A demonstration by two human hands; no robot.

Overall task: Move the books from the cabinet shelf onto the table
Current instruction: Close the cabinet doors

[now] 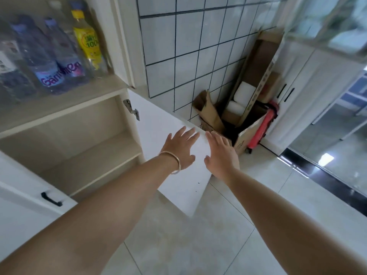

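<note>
The lower cabinet (83,135) stands open, and its beige shelves (95,155) hold no books that I can see. Its right door (178,181), white, is swung out toward me. My left hand (181,147), with a gold bangle on the wrist, lies flat with straight fingers on the door's inner face near the top edge. My right hand (220,153) is spread, fingers straight, at the door's outer edge. Neither hand holds anything. No table is in view.
Water bottles (49,62) and a yellow drink bottle (87,40) stand on the upper shelf. The left door (29,199) with a black handle hangs open at the lower left. Cardboard boxes (244,108) and a red item (264,126) fill the tiled corner. Pale floor tiles lie below.
</note>
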